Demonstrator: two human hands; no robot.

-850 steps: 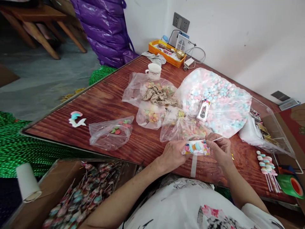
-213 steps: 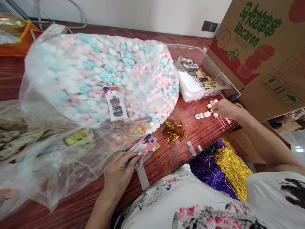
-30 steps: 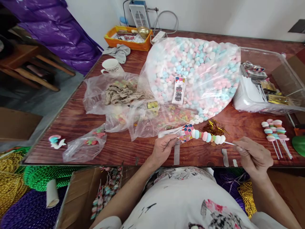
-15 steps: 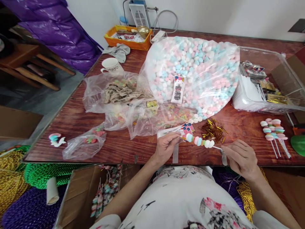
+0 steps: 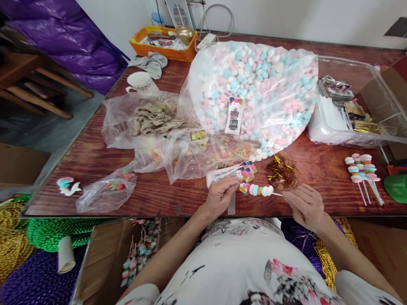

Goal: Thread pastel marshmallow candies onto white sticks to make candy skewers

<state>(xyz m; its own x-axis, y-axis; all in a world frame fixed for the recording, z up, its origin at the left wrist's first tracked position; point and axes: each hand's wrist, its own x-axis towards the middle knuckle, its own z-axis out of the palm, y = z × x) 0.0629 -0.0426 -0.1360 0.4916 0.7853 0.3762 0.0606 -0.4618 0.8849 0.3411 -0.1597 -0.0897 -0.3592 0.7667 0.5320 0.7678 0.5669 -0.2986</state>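
Note:
A marshmallow skewer in white, pink, blue and green lies level just above the table's front edge. My right hand is closed round the bare end of its white stick. My left hand pinches at the other end, where a small printed plastic bag shows around or against the end pieces; I cannot tell which. Behind the left hand lies a stack of printed bags. Gold twist ties are heaped just beyond the skewer.
A big clear bag of marshmallows fills the table's back. Finished skewers lie right, below a clear plastic bin. Bags of gummy candy, a cloth and a mug are left. An orange tray stands behind.
My right hand has moved left with the stick, bringing the skewer closer to my left hand. The printed bag now shows at the skewer's left end. The view has shifted slightly.

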